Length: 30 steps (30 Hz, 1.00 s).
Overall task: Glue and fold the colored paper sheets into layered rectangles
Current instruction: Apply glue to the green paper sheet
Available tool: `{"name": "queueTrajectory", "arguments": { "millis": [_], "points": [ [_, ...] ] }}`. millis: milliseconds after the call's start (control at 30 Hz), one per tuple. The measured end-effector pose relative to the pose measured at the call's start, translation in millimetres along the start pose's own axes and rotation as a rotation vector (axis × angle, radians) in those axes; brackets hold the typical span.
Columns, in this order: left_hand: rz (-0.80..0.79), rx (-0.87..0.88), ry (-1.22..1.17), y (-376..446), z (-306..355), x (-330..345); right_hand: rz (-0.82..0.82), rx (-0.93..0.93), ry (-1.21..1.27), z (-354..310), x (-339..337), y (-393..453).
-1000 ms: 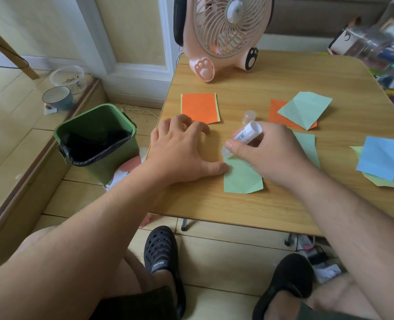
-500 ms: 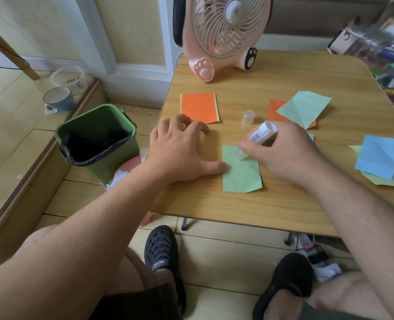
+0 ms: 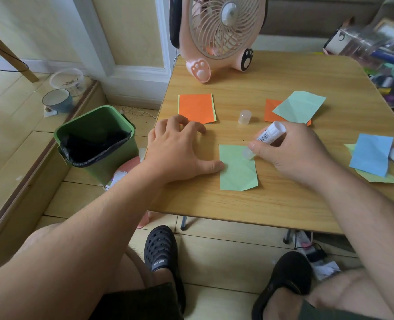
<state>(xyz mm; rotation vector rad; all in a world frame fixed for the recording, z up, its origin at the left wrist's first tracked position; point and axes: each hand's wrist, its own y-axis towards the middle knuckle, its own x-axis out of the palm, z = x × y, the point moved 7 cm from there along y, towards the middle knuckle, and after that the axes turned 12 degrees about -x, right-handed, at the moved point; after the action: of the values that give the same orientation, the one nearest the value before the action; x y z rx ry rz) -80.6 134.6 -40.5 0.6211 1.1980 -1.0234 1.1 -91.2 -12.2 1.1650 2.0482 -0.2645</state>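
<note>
Green paper sheet (image 3: 237,168) lies flat on the table (image 3: 283,204), near the front edge. The left hand (image 3: 179,151) sits at its 9 o'clock with fingers spread and resting on the wood, thumb tip touching the sheet's left edge. The right hand (image 3: 292,151) has its grip wrapped round a white glue stick (image 3: 266,139), tilted so the tip presses on the sheet's top right corner. The glue cap (image 3: 244,117) stands at about 12 o'clock from the sheet. An orange rectangle (image 3: 196,108) lies at 11, an orange and mint pair (image 3: 297,107) at 1, and a blue sheet (image 3: 371,154) at 3. A pink fan (image 3: 221,31) stands at the back edge.
</note>
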Motion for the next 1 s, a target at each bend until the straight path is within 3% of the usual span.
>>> {"name": "queueTrajectory", "arguments": {
  "millis": [600,800,1000],
  "points": [
    [-0.013,-0.002,0.008,-1,1,-1,0.022,0.042,0.013,0,-7,-4],
    [0.002,0.011,0.011,-4,2,-1,0.202,0.008,0.202,-12,-8,-3],
    [0.005,0.015,0.024,-3,1,1,0.049,-0.03,0.159,-21,26,1]
  ]
}}
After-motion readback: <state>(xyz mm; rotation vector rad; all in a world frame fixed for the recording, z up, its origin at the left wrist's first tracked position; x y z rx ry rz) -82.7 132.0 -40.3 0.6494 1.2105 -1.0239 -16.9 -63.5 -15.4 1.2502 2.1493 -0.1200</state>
